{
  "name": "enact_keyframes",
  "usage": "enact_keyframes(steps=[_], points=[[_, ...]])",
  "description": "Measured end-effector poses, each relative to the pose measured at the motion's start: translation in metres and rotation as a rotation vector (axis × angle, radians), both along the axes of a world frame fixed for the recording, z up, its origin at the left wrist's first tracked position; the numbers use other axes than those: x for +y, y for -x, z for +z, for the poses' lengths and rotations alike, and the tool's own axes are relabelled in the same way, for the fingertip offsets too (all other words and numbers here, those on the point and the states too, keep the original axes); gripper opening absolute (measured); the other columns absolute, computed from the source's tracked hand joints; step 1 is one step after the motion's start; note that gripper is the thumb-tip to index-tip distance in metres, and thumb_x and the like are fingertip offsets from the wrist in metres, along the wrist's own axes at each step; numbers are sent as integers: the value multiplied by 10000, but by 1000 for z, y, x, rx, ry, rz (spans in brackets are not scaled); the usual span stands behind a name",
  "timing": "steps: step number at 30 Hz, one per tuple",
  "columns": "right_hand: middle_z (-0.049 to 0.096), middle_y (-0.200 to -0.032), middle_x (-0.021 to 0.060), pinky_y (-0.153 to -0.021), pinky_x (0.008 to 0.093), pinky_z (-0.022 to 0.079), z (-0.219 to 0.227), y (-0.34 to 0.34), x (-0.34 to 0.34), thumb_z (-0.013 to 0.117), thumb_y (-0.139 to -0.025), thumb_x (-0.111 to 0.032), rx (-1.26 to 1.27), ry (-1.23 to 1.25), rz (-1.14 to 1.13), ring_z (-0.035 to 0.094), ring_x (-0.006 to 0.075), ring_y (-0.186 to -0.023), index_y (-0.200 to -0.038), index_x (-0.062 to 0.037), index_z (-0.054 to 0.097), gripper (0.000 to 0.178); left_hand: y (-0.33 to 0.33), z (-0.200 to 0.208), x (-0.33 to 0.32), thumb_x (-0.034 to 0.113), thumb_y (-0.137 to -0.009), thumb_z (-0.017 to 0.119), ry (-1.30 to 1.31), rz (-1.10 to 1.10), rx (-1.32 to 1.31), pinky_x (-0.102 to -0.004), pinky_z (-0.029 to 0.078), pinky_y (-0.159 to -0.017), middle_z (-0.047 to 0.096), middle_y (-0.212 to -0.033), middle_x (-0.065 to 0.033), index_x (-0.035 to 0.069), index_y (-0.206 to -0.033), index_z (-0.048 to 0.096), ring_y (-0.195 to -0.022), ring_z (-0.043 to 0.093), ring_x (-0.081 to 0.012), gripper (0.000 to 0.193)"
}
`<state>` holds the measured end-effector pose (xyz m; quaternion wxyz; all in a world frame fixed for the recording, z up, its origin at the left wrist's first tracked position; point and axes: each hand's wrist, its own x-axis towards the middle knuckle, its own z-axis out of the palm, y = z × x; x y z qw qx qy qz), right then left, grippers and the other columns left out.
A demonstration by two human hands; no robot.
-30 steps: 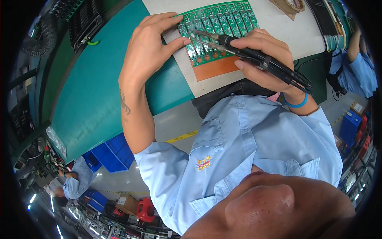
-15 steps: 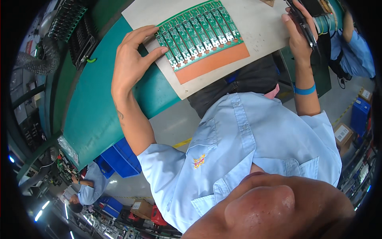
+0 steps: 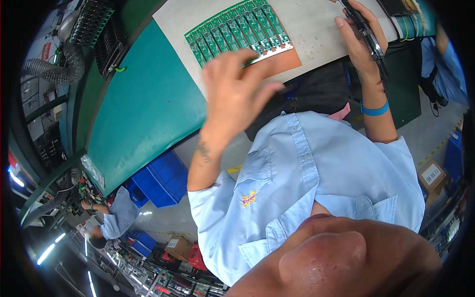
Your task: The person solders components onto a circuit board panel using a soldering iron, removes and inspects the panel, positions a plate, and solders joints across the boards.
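Note:
A green circuit board panel (image 3: pixel 231 30), made of several long narrow strips side by side, lies on an orange-brown flat sheet (image 3: pixel 286 62) that shows along its near edge. My left hand (image 3: pixel 232 91) hovers over the panel's near left part, blurred by motion. Its thumb and fingers are apart, and nothing shows between them; the hand hides the panel's near left corner. To the right of the panel, my right hand (image 3: pixel 361 44) is wrapped round a slim black handheld tool (image 3: pixel 367 35), held off the table.
A pale sheet (image 3: pixel 316 34) covers part of the green bench (image 3: pixel 143 109). At the far left stand a rack of circuit boards (image 3: pixel 91 22) and a grey flexible duct (image 3: pixel 59 72). Blue bins (image 3: pixel 161 180) sit below the bench; other people work at both sides.
My left hand has left the panel's left edge and moved right and nearer to me, over its near edge. My right hand has shifted slightly left, still holding the black tool.

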<state>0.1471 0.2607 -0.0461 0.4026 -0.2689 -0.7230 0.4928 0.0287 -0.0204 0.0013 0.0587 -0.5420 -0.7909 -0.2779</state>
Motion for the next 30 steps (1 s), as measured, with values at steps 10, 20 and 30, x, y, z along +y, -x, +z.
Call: enact_keyframes(steps=[10, 20, 30], points=[[707, -1143, 105, -873, 265, 521, -1, 0, -3, 761, -899, 6, -23, -41, 18, 650, 174, -937, -1343, 19, 667, 454, -26, -17, 35, 493, -839, 833, 82, -7, 206, -517, 307, -1086, 542, -1475, -51, 177, -1257, 753, -1283, 496, -286, 530], [699, -1169, 110, -885, 266, 517, -5, -8, -2, 764, -894, 27, 9, 34, 74, 649, 182, -947, -1348, 27, 664, 465, -37, -5, -20, 500, -878, 829, 138, 3, 101, -512, 305, -1096, 602, -1482, -56, 158, -1186, 792, -1311, 513, -279, 462], [768, -1059, 114, -747, 275, 532, 51, -48, -25, 795, -836, 48, 100, -117, 420, 662, 189, -815, -1258, 32, 741, 425, 34, 26, 31, 272, -898, 838, 67, -1, -19, -511, 299, -1170, 594, -1516, -70, 170, -1252, 779, -1355, 518, -315, 373]])
